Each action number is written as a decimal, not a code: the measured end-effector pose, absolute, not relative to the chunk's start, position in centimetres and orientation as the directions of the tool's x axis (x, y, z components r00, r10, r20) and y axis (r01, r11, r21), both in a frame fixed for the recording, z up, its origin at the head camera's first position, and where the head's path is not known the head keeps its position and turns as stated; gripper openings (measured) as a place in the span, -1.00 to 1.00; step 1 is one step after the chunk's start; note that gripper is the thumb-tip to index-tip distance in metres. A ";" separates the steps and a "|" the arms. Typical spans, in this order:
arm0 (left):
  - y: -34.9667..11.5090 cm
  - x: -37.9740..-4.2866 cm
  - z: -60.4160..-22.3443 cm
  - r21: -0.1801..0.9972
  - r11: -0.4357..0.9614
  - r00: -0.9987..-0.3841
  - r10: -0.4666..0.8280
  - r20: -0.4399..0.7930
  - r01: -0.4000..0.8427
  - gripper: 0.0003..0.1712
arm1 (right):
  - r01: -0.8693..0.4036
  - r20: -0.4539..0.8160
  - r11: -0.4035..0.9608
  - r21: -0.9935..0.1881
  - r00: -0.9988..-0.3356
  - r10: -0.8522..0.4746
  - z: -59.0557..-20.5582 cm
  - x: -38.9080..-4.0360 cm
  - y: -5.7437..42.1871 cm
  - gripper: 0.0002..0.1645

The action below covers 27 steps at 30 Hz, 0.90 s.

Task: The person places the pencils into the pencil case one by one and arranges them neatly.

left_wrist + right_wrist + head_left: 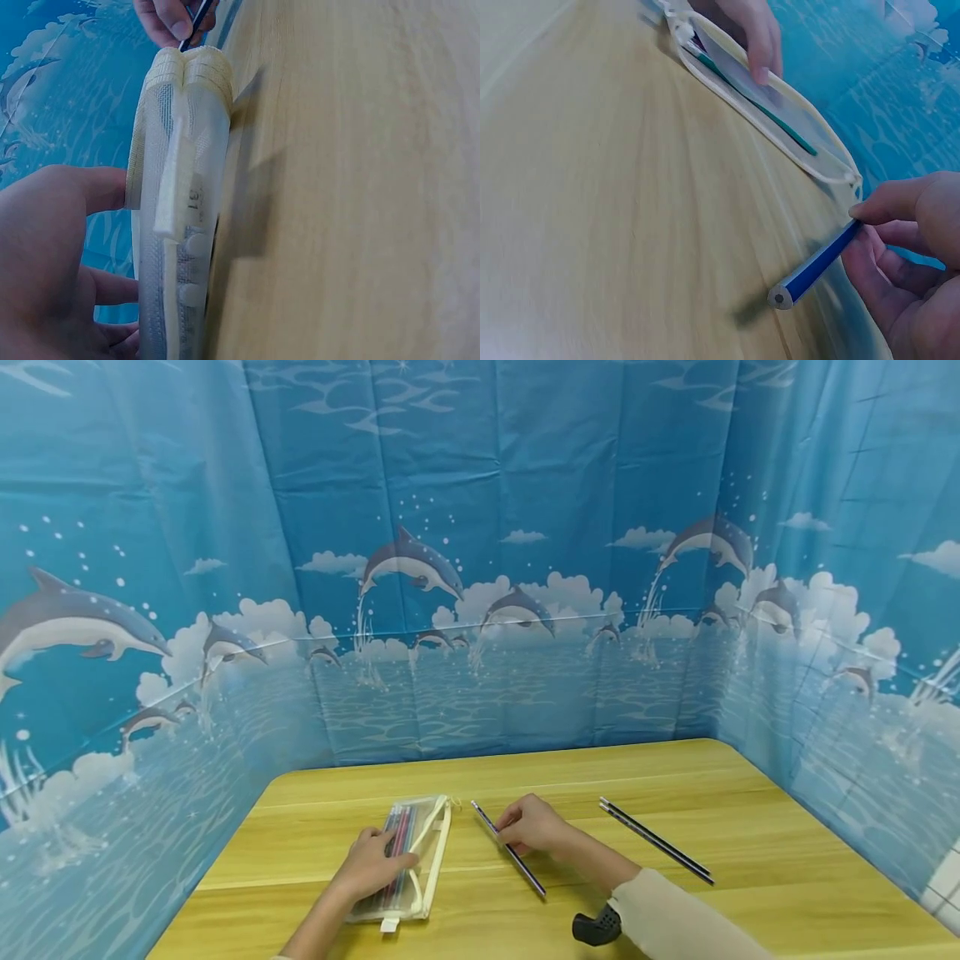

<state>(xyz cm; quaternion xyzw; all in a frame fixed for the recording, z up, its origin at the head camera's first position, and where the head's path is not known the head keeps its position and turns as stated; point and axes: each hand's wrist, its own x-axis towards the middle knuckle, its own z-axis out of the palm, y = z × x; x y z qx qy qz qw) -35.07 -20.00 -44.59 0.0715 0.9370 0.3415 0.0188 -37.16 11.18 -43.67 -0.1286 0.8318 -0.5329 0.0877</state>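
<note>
A translucent pencil case (437,868) with a cream zip edge lies at the left of the wooden table, several pencils showing through it. My left hand (372,865) rests on top of it, fingers spread and thumb near the mouth. In the right wrist view the mouth gapes, with a green pencil (769,116) inside. My right hand (531,825) pinches a dark blue pencil (817,264) between thumb and fingers, right of the case. Its flat, unsharpened end points toward the right wrist camera. The left wrist view shows the case (206,112) edge-on, thumb and fingers against its upper face.
Two dark pencils (656,842) lie side by side on the table (757,810), right of my right hand. A black wrist-worn device (597,927) sits below the right sleeve. Dolphin-print sheeting (480,693) hangs behind the table and along both sides.
</note>
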 end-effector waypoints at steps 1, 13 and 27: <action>-19.9 -35.1 -44.6 0.643 0.756 -0.989 0.149 0.014 0.123 -0.01 | -0.118 -0.010 0.395 -0.911 -0.951 -0.308 -43.7 -37.1 10.8 -0.85; -19.9 -34.7 -44.5 0.630 0.769 -0.991 0.137 0.007 0.111 0.01 | -0.082 -0.029 0.336 -0.938 -0.949 -0.314 -44.6 -36.8 5.6 -0.89; -19.8 -34.7 -44.2 0.631 0.768 -0.991 0.134 0.012 0.111 0.01 | -0.008 -0.044 0.293 -0.956 -0.984 -0.173 -44.6 -37.9 -0.2 -0.93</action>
